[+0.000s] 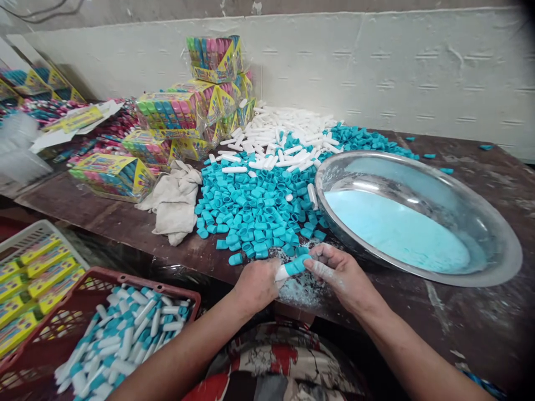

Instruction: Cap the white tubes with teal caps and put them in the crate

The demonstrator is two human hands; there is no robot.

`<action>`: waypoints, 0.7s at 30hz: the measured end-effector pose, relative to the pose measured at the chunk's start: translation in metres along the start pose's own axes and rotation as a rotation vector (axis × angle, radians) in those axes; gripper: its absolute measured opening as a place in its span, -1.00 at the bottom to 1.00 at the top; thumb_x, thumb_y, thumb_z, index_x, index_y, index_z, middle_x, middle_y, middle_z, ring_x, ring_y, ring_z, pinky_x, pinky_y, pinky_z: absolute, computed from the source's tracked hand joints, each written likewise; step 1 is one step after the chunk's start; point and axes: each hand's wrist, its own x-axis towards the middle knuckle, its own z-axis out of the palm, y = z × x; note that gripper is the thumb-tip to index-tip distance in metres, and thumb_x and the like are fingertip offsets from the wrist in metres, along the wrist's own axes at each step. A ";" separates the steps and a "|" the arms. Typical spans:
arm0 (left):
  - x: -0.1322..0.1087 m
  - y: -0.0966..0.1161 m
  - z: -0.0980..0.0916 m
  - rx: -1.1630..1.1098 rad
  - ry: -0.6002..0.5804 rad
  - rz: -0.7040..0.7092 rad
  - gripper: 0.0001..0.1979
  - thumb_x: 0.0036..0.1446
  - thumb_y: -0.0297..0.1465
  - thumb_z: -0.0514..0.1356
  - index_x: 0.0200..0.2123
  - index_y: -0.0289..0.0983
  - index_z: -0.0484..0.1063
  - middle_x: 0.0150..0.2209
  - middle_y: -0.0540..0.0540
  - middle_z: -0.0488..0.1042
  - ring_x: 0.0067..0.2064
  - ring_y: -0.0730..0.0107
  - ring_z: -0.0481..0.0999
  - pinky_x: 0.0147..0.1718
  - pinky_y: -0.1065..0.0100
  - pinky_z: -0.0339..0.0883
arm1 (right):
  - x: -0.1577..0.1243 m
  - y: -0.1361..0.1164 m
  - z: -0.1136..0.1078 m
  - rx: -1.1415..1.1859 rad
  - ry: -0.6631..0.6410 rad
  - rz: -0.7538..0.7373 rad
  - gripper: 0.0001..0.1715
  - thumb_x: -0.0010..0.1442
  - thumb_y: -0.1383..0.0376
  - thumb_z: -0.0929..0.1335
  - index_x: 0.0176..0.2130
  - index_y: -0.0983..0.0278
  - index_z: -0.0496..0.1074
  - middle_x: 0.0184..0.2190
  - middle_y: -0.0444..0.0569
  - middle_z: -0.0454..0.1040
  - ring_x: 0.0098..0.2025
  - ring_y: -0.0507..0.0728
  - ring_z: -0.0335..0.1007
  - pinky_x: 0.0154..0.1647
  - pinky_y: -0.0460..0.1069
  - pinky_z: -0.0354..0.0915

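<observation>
My left hand (257, 284) is closed around a white plastic tube (281, 273), whose far end is covered in teal. On that end sits a teal cap (297, 264), and the thumb and fingers of my right hand (340, 273) pinch it. Whether my left hand holds more than one tube is hard to make out. Pale powder dusts my right fingers. Just beyond both hands spreads a heap of loose teal caps (254, 206), with a pile of white tubes (284, 128) behind it.
A steel basin (497, 234) with pale blue powder stands at right. Left are a crumpled cloth (178, 200) and stacked packs of colourful markers (171, 114). Below left, a red crate (98, 273) holds capped tubes, beside a pale basket (45, 227) of yellow boxes. Powder lies on the table edge.
</observation>
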 end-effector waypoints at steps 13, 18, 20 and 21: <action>-0.002 0.012 0.000 -0.005 -0.081 0.011 -0.82 0.05 -0.33 0.06 -0.32 -0.28 0.37 -0.40 -0.18 0.49 -0.33 0.12 0.50 -0.39 0.31 0.31 | 0.005 -0.015 0.002 -0.217 -0.308 0.031 -0.79 0.00 0.18 0.35 -0.46 0.29 0.34 -0.66 -0.20 0.31 -0.60 -0.03 0.13 -0.56 -0.12 0.07; -0.031 -0.003 -0.005 0.006 -0.054 0.009 -0.77 0.06 -0.25 0.08 -0.31 -0.29 0.37 -0.42 -0.16 0.49 -0.37 0.15 0.50 -0.42 0.33 0.31 | -0.001 -0.020 0.031 -0.390 -0.355 -0.076 -0.79 0.01 0.16 0.34 -0.41 0.26 0.42 -0.51 -0.11 0.44 -0.41 0.10 0.35 -0.37 -0.05 0.27; -0.054 -0.022 -0.015 -0.042 -0.018 -0.059 -0.72 0.05 -0.16 0.10 -0.34 -0.27 0.37 -0.43 -0.11 0.49 -0.38 0.22 0.49 -0.44 0.39 0.29 | -0.004 -0.017 0.035 -0.359 -0.371 -0.017 -0.64 -0.02 0.11 0.35 -0.21 0.21 0.43 -0.37 -0.06 0.50 -0.28 0.17 0.41 -0.24 0.00 0.32; -0.070 -0.035 -0.020 -0.074 0.012 -0.128 -0.70 0.05 -0.13 0.10 -0.36 -0.25 0.37 -0.44 -0.08 0.49 -0.39 0.27 0.49 -0.45 0.42 0.27 | -0.005 -0.014 0.032 -0.331 -0.350 0.027 -0.52 -0.05 0.09 0.37 -0.10 0.19 0.39 -0.32 -0.04 0.51 -0.24 0.19 0.42 -0.21 0.01 0.34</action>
